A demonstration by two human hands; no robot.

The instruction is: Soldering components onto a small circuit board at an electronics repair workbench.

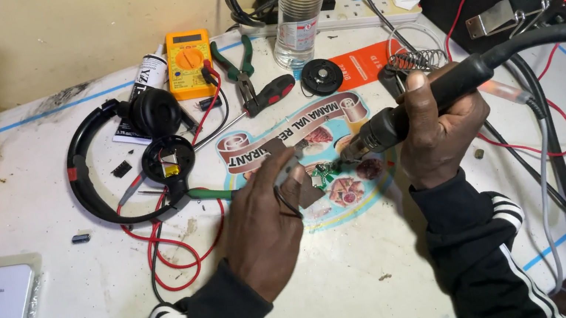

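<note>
On the white table (394, 299), his left hand (266, 221) pins a small circuit board (322, 173); his right hand (436, 130) grips the soldering iron (397, 123) mid-joint, with the opened headphones (148, 157) not yet reassembled.

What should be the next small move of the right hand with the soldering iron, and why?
Probably lower the soldering iron tip slightly onto the small green circuit board: the right hand aims it beside the board, and the left hand steadies the board.

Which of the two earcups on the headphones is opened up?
The lower earcup, with its cover off and yellow battery exposed; the upper earcup keeps its black padding.
</note>
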